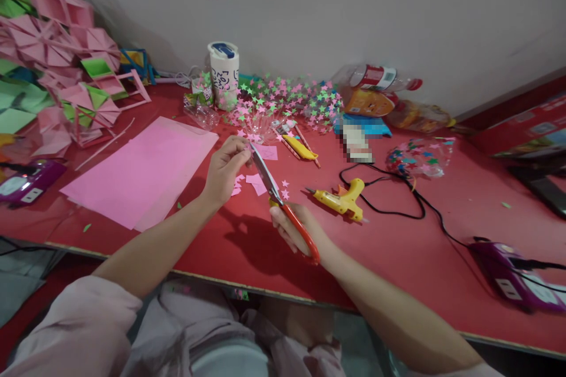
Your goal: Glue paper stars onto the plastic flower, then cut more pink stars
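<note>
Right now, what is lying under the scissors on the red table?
Under the scissors lie small pink paper scraps and cut stars on the red table. Whatever sits beneath the right hand is covered.

I take the glue gun (341,198) on the surface (398,259) as my mark: the scissors (283,206) sit just left of it, and the paper sheets (141,174) lie well to its left. Behind it lies the utility knife (299,147), farther back the cup (224,73) and the bottle (375,78) by the wall, and to its right a power strip (515,274) near the front edge.

Head-worn view, close, forward and down over red table (398,259).
</note>
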Tool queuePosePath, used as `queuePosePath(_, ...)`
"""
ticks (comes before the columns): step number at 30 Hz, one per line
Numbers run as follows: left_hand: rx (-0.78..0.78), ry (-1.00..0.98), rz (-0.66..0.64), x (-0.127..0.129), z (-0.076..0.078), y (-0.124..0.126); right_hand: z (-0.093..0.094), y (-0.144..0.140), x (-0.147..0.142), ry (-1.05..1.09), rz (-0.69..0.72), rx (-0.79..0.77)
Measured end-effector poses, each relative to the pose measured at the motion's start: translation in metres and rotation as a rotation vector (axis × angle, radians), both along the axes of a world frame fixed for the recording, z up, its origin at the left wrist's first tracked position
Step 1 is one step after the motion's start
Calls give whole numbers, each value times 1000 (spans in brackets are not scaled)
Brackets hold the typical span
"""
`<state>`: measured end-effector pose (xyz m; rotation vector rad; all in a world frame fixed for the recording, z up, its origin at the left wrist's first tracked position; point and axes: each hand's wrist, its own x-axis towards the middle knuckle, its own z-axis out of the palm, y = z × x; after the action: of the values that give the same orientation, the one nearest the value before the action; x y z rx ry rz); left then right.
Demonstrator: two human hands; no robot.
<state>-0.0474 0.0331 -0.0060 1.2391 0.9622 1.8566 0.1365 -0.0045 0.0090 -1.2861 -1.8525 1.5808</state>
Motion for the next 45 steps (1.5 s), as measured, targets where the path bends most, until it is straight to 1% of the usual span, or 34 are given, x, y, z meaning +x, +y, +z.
queuePosePath(6,-34,8,29,-1,0,0,0,2,-1,-16,-25,-40)
queuePosePath(9,-26,-15,6,-1,1,0,-2,5,-1,1,-31,-48)
queuePosePath(11,-19,-41,-27,-1,3,-1,-2,7,0,22,-51,-18)
queuePosePath(13,-43,-64,-56,0,5,-2,-1,9,1,56,-104,36)
queuePosePath(17,-170,-120,-169,7,4,-4,1,15,1,127,-257,136)
queuePosePath(21,-220,-60,-330,18,-7,-8,-2,22,2,202,-344,156)
queuePosePath(24,-247,29,-373,21,-15,-9,-6,26,3,291,-342,124)
queuePosePath(26,-234,106,-358,19,-18,-8,-8,29,3,341,-357,121)
queuePosePath(28,-202,240,-296,16,-17,-6,-8,32,5,387,-412,135)
queuePosePath(30,-180,473,-220,13,-16,-4,-8,36,6,431,-482,149)
queuePosePath(32,-132,761,-175,14,-16,-4,-8,39,7,459,-518,155)
queuePosePath(35,-40,1181,-199,23,-18,-6,-8,42,8,462,-517,161)
queuePosePath(38,-24,1501,-247,36,-20,-9,-9,40,7,443,-479,165)
queuePosePath(40,-30,1620,-250,43,-21,-9,-10,38,5,454,-464,169)
queuePosePath(41,-29,1648,-243,45,-21,-8,-10,37,4,462,-462,170)
queuePosePath(43,-23,1654,-221,44,-20,-6,-10,36,3,472,-461,166)
queuePosePath(45,-37,1588,-183,39,-20,-4,-10,36,3,474,-462,156)
